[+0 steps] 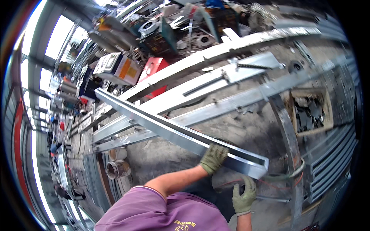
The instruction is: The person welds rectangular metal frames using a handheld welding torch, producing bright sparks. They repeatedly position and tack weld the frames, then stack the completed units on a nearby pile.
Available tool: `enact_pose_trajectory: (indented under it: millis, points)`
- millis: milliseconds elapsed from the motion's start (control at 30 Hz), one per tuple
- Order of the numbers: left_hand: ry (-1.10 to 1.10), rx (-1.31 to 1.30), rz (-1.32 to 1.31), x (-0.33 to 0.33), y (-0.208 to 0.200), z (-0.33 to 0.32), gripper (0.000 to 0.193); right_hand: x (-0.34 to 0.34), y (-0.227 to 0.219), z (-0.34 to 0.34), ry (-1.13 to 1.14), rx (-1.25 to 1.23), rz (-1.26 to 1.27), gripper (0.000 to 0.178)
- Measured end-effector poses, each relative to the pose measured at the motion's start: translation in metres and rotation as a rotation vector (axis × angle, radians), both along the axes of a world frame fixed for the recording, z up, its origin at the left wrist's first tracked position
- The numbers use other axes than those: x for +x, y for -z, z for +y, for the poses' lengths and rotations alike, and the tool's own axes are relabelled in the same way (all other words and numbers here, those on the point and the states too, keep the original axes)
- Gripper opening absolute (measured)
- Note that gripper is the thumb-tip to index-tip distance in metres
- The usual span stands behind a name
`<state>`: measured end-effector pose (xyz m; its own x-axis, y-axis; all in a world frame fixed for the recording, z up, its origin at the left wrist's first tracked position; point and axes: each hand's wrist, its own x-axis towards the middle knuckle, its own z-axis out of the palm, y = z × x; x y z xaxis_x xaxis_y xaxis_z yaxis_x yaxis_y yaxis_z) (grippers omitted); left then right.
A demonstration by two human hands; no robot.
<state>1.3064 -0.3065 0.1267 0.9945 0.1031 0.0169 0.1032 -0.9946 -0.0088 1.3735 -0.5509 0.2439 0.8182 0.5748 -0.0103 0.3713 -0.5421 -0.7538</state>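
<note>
Steel channel (181,133), long and galvanised, crosses the middle of the frame on a slant, from the upper left down to the lower right, where its open end shows a square U profile. It is lifted at this near end; its far end seems to lie on the frame rails (216,82), though I cannot tell if it touches them. The left hand (213,158), in a green knitted glove, closes over the top edge of the channel close to the near end. The right hand (244,197), in the same kind of glove, is below the channel with fingers curled, but I cannot tell what it grips, if anything. I judge the piece is in the carrying stage: it is held up and not yet put down in a final place. The metal is smooth, grey and shiny, with sharp straight edges. Behind it lie other pale steel rails on a rough concrete floor (239,131). At the right stands a shallow box of dark scrap pieces (310,111), and rusty round cans (116,163) stand at the lower left.
</note>
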Motion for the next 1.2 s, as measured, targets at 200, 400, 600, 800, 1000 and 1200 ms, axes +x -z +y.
enact_pose_trajectory:
  millis: [200,400,600,800,1000,1200]
  points:
    - [-0.134,0.566,0.032,0.005,0.036,-0.019,0.057,0.034,-0.026,0.179,-0.328,-0.051,-0.141,0.057]
    - [-0.067,0.376,0.066,0.005,0.028,-0.04,0.054,0.002,0.003,0.325,-0.734,-0.467,-0.005,0.063]
    - [0.051,0.199,0.065,-0.005,0.031,-0.048,0.049,0.005,0.031,0.346,-0.791,-0.745,0.121,0.05]
    - [0.177,0.029,0.102,-0.023,0.032,-0.087,0.045,-0.015,0.051,0.28,-0.852,-0.699,-0.072,0.037]
    - [0.323,-0.179,0.13,-0.049,0.027,-0.113,0.04,-0.007,0.078,0.201,-0.779,-0.734,-0.103,0.03]
    - [0.374,-0.719,0.415,-0.067,-0.043,-0.045,0.034,0.01,0.086,0.162,-0.696,-0.734,-0.107,0.025]
